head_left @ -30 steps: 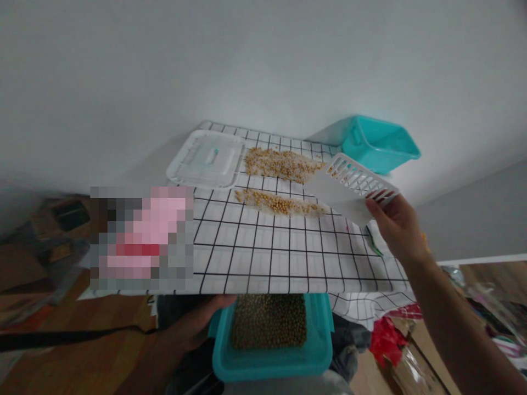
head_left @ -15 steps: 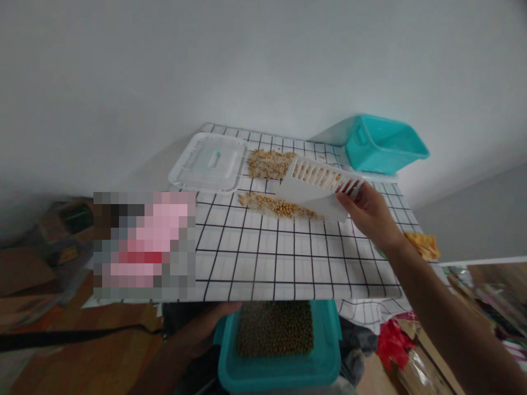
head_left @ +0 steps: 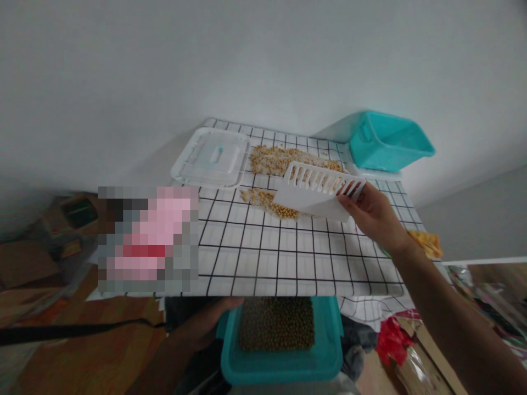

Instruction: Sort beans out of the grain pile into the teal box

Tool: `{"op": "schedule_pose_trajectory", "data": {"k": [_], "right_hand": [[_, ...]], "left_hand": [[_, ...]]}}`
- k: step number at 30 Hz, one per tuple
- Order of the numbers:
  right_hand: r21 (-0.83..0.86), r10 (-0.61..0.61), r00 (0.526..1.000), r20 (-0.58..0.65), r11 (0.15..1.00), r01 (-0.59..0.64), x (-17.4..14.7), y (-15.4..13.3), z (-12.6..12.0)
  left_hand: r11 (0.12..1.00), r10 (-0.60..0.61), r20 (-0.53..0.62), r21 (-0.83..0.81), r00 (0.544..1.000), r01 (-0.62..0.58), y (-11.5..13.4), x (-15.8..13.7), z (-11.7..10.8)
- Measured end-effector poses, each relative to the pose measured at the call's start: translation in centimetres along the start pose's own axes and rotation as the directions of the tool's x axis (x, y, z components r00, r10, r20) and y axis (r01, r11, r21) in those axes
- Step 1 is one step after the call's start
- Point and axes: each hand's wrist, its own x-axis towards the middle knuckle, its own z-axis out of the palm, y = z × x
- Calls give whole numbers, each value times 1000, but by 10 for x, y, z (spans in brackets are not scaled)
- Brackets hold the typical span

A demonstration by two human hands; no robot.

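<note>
My right hand (head_left: 373, 211) grips the right end of a white plastic plate with a row of slots (head_left: 313, 195), tilted on the table with its lower edge near the cloth. Beside and partly behind it lies a near row of yellow beans mixed with whitish grains (head_left: 263, 200). A wider band of the same mix (head_left: 274, 160) lies farther back. Under the table's front edge is a teal bin (head_left: 284, 373) with many beans (head_left: 280, 329) inside. My left hand (head_left: 220, 312) is closed at that bin's left rim, its fingertips partly hidden by the table edge.
A white checked cloth (head_left: 263, 252) covers the table. A clear lid (head_left: 212, 159) lies back left, and an empty teal bin (head_left: 391, 142) stands back right against the wall. A blurred pink patch (head_left: 160, 230) is at left. A yellow cloth (head_left: 426, 243) lies at the right edge.
The slotted plate has come slightly nearer to me and tilted, now covering more of the near bean row and uncovering more of the far band. My left hand stays at the bin.
</note>
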Motion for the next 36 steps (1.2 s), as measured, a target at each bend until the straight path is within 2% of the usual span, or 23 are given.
{"op": "schedule_pose_trajectory", "data": {"k": [7, 15, 25, 36], "right_hand": [[-69, -26, 999, -35, 997, 23, -7, 4, 3], [-57, -16, 1000, -7, 998, 16, -18, 3, 7], [-173, -21, 1000, -10, 985, 18, -34, -11, 7], [-119, 0, 999, -35, 993, -4, -41, -1, 6]], "left_hand": [[999, -31, -92, 20, 995, 33, 2, -2, 3], [999, 4, -2, -43, 1000, -4, -5, 3, -3], [998, -12, 20, -57, 1000, 14, -8, 5, -7], [999, 30, 26, -29, 999, -29, -7, 6, -4]]}}
